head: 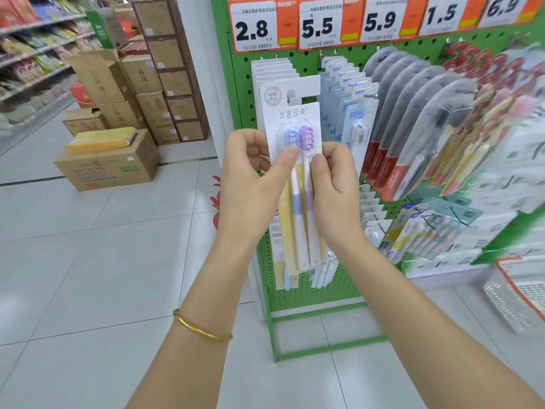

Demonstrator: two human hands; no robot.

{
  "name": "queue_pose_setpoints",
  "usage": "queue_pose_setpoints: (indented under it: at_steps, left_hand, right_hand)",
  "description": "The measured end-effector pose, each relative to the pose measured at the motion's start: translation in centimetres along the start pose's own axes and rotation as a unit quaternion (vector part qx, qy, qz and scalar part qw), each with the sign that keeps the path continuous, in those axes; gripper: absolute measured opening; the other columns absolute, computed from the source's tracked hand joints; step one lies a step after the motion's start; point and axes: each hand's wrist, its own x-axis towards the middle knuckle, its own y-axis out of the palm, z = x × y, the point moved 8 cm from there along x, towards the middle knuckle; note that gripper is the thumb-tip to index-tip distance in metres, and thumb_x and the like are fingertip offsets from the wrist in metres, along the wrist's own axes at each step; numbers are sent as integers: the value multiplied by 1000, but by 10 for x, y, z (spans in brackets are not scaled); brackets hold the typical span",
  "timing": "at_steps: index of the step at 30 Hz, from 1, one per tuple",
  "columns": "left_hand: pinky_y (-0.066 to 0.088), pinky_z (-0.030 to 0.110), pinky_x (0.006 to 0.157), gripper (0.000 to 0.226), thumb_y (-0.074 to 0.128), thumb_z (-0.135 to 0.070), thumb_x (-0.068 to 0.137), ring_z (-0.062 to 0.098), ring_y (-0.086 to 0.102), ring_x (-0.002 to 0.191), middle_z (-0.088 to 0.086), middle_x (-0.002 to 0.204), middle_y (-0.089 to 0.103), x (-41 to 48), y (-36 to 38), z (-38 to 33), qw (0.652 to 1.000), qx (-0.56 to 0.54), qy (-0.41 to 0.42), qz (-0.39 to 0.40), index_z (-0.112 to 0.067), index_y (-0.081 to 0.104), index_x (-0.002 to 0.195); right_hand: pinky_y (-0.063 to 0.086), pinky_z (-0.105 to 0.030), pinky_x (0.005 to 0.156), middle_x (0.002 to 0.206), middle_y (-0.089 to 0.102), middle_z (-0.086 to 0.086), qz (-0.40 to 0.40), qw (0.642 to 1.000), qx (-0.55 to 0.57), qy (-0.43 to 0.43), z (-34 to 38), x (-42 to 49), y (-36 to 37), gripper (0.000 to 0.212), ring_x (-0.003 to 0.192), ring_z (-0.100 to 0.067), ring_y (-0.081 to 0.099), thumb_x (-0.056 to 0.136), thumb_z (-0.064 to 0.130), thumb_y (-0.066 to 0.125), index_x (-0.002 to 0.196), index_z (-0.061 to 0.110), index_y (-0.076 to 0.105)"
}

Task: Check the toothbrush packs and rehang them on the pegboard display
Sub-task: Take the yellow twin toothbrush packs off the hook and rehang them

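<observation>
A white toothbrush pack (295,119) with a blue and a purple brush stands upright in front of the green pegboard (241,93). My left hand (250,178) pinches its left edge, thumb on the front below the brush heads. From the right, my right hand (333,184) grips the other edge, thumb on the front. The pack's top sits at the peg (290,99) where several identical white packs (274,70) hang behind it; I cannot tell whether it is on the peg.
More toothbrush packs hang to the right: blue-white ones (348,93), grey and red ones (413,113), pink ones (483,122). Price signs (321,23) run along the top. Cardboard boxes (109,160) stand on the tiled floor at the left. A wire basket (519,299) sits low right.
</observation>
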Motion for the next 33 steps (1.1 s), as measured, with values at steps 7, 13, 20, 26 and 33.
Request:
queue_pose_setpoints:
  at_steps: [7,13,20,26,33]
  left_hand:
    - [48,19,72,22,69,-23,86,4,54,78,-2,95,60,-38,24,15,999,18,-31,13,-25,50,96]
    - [44,10,67,12,58,-23,93,-11,55,69,-14,88,59,-101,82,80,986,37,-153,56,-23,52,104]
    - [44,38,103,67,53,-70,79,12,61,112,0,120,62,-164,157,147,895,-122,-393,170,-21,42,125]
    - [52,42,90,58,41,-62,92,28,69,94,13,99,73,-180,164,177,805,-272,-521,88,-12,61,112]
    - [52,36,72,51,49,-67,84,24,67,74,5,79,69,-187,156,186,808,-249,-529,73,-20,68,82]
  right_hand:
    - [36,-8,66,75,45,14,1,1000,-17,15,-11,-32,-39,26,68,9,43,97,4,43,83,26,45]
    - [40,-16,63,74,56,10,8,988,-81,131,-76,-84,-103,10,67,-1,49,94,9,51,87,13,58]
    - [48,-25,80,98,66,16,153,959,-189,148,-102,-130,-128,14,90,0,59,94,24,53,105,27,62]
    - [45,-20,85,109,64,13,101,964,-157,192,-121,-144,-154,26,95,2,56,92,9,52,110,21,68]
    - [38,-22,68,84,58,7,76,941,-224,242,-138,-153,-157,9,76,-6,51,94,23,54,87,17,55]
